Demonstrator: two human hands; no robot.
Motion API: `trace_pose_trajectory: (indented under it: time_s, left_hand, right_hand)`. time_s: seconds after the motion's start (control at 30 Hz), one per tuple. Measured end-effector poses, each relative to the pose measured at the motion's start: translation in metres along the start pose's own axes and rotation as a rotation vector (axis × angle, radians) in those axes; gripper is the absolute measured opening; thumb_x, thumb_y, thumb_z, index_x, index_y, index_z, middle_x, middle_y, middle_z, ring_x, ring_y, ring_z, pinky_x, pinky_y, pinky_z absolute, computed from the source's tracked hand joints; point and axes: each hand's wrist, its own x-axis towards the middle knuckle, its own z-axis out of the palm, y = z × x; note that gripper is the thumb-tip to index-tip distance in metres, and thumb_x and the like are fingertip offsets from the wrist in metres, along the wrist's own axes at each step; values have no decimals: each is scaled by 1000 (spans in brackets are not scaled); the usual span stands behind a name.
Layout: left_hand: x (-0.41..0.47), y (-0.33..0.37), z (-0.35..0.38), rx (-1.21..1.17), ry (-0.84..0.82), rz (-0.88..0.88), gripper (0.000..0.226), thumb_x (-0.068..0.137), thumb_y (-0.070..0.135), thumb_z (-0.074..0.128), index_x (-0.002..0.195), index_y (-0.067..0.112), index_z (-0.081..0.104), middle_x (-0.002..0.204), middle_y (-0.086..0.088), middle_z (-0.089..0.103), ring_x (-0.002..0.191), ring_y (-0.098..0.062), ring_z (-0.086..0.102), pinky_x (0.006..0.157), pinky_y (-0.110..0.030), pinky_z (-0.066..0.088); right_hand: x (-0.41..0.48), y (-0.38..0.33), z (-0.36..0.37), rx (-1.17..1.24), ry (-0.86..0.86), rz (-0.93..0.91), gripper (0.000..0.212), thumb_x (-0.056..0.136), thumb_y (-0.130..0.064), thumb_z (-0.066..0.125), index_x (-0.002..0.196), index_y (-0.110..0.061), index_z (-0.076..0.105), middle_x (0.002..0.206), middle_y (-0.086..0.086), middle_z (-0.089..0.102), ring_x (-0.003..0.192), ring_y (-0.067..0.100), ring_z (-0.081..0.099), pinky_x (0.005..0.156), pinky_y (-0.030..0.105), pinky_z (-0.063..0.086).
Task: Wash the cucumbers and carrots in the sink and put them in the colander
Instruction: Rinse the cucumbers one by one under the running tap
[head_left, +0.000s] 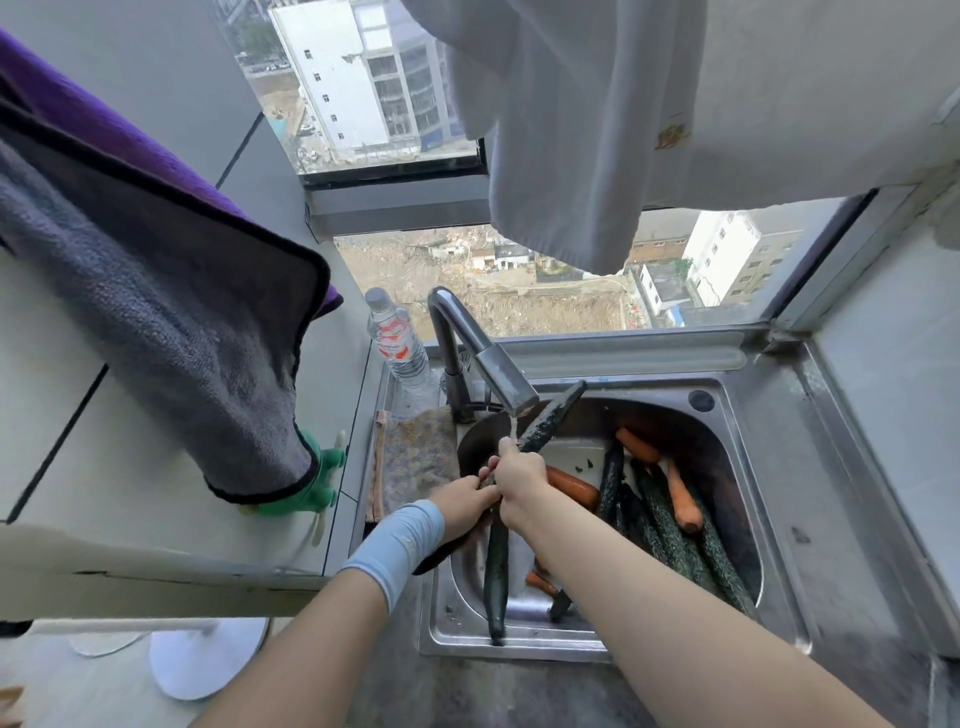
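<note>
Forearms (649, 597) reached in from 6 o'clock, the left one in a soft pale-blue wristband (397, 545). The right hand (519, 480) curled its fingers round a long cucumber (550, 415), dark and bumpy, under a thin stream from the steel faucet (498, 369). The left hand (465, 501) pinched it at 9 o'clock. Smooth orange carrots (683, 501) and other cucumbers (670, 535) lay heaped at 3 o'clock in the stainless sink (727, 395).
</note>
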Motion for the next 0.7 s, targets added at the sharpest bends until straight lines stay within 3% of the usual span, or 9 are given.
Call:
trace_pose_trajectory:
  time_s: [0.1,0.2,0.33,0.43,0.5,0.53,0.57,0.63,0.7]
  left_hand:
    - [-6,-5,1,-339,-9,-102,52,95,62,36,80,15,52,57,0,49,44,-19,43,45,-23,34]
    - [-14,-6,-5,-543,-105,-200,52,94,67,34,76,19,45,50,4,41,38,-11,31,40,-16,28]
    - [-24,5,-9,-374,-210,-119,45,99,52,41,80,14,55,61,-1,53,42,-14,45,44,-22,41]
    - [-18,17,2,-169,-66,-23,32,103,34,42,85,11,56,66,-2,57,43,-7,53,46,-19,45]
    - [-11,19,10,-89,25,7,32,103,34,40,98,8,58,80,-7,61,65,-15,63,61,-26,45]
    - [-10,18,12,-98,63,-5,38,103,38,38,106,6,59,89,-11,63,82,-25,65,67,-28,44]
    - [-8,15,13,-105,83,-13,42,103,43,35,105,8,59,88,-11,62,87,-31,63,66,-29,42]
    - [-12,7,14,-352,67,-83,50,98,57,34,85,13,55,63,-4,53,52,-26,54,45,-22,35]
    - [-18,-2,9,-610,14,-200,57,91,70,35,76,17,47,50,2,42,35,-13,33,40,-16,25]
  right_hand:
    - [-4,-8,-3,38,-145,100,18,101,2,45,84,-6,46,76,10,46,61,20,48,56,35,46]
    - [-4,-13,-5,95,-176,82,12,100,-7,56,90,-3,50,78,11,48,62,21,50,59,39,52]
    - [0,-20,-8,136,-67,73,48,99,-53,49,80,-8,47,68,6,43,52,21,42,50,31,46]
    - [1,-21,-12,56,122,32,59,101,-57,40,79,-3,49,68,10,52,51,23,48,51,31,43]
    - [3,-19,-14,-27,174,6,53,103,-49,41,96,1,55,71,10,56,54,23,53,53,30,44]
    - [5,-18,-13,-67,120,10,40,104,-40,43,104,-1,54,74,10,56,57,22,54,53,30,44]
    - [6,-16,-13,-102,40,26,24,103,-27,44,109,-4,50,78,9,54,60,22,55,53,29,45]
    - [4,-10,-11,-128,-107,55,9,99,-7,46,107,-6,49,83,10,55,63,22,59,54,29,51]
    - [-1,-5,-7,-71,-192,47,8,95,5,48,94,-1,54,79,12,58,64,23,60,58,33,54]
